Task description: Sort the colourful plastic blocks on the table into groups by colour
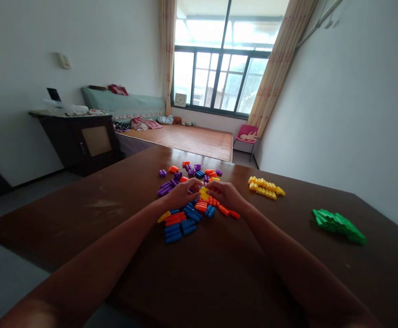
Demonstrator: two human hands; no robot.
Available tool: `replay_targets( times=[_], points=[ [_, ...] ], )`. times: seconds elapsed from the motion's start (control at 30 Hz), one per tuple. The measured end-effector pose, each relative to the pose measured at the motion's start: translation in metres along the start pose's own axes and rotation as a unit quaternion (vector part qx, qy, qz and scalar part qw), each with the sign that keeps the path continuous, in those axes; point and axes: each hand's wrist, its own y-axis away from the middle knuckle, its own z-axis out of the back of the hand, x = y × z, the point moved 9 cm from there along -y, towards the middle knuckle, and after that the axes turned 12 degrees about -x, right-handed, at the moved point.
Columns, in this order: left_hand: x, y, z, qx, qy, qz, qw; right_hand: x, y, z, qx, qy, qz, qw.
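Observation:
My left hand (186,193) and my right hand (224,192) meet over the middle of a heap of colored plastic building blocks. Between their curled fingers is a yellow building block (204,194), with fingers of both hands closed at its sides. Its lower surroundings are partly hidden by the hands. Close by lie orange blocks (201,206), blue blocks (192,213) and purple blocks (167,187). Nearest me are more blue blocks (173,233) and a red-orange row (175,219). An orange block (233,214) lies below my right wrist.
On the brown table (240,282), joined yellow blocks (266,187) lie to the right, and a stack of green blocks (338,226) lies farther right. Beyond the table are a bed (199,139), a dark cabinet (79,141) and a pink chair (245,132).

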Motion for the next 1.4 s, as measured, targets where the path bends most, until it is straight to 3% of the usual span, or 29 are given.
replay_targets(
  times=[0.1, 0.2, 0.3, 0.37, 0.43, 0.57, 0.7, 0.87, 0.97, 1.07, 1.23, 1.33, 1.4],
  points=[
    [0.008, -0.003, 0.009, -0.02, -0.015, 0.003, 1.0, -0.048, -0.002, 0.04, -0.044, -0.003, -0.078, 0.996],
    [0.02, -0.007, 0.02, -0.041, -0.034, 0.01, 0.999, -0.118, 0.012, 0.115, -0.145, 0.002, -0.189, 0.971],
    [0.026, -0.01, 0.026, -0.048, -0.045, 0.01, 0.998, -0.19, 0.052, 0.181, -0.226, -0.009, -0.323, 0.919],
    [0.027, -0.01, 0.026, -0.047, -0.047, 0.008, 0.998, -0.226, 0.082, 0.208, -0.266, 0.013, -0.391, 0.881],
    [0.026, -0.009, 0.024, -0.044, -0.047, 0.004, 0.998, -0.247, 0.1, 0.217, -0.276, 0.046, -0.42, 0.863],
    [0.027, -0.008, 0.022, -0.04, -0.058, -0.005, 0.997, -0.262, 0.103, 0.2, -0.243, 0.126, -0.43, 0.86],
    [0.035, -0.011, 0.033, -0.063, -0.075, 0.003, 0.995, -0.257, 0.095, 0.188, -0.232, 0.225, -0.422, 0.847],
    [0.055, -0.014, 0.056, -0.116, -0.121, 0.007, 0.986, -0.23, 0.087, 0.195, -0.232, 0.343, -0.359, 0.837],
    [0.063, -0.014, 0.056, -0.106, -0.153, -0.015, 0.982, -0.202, 0.066, 0.19, -0.247, 0.347, -0.273, 0.862],
    [0.056, -0.012, 0.04, -0.056, -0.181, -0.074, 0.979, -0.168, 0.036, 0.152, -0.205, 0.288, -0.176, 0.919],
    [0.036, -0.002, 0.009, 0.06, -0.173, -0.14, 0.973, -0.1, 0.01, 0.052, -0.053, 0.195, -0.029, 0.979],
    [0.035, -0.007, 0.012, 0.037, -0.171, -0.114, 0.978, -0.069, 0.012, 0.012, 0.043, 0.122, 0.001, 0.992],
    [0.035, -0.015, 0.019, -0.02, -0.187, -0.108, 0.976, -0.056, 0.013, 0.005, 0.058, 0.083, 0.0, 0.995]
  ],
)
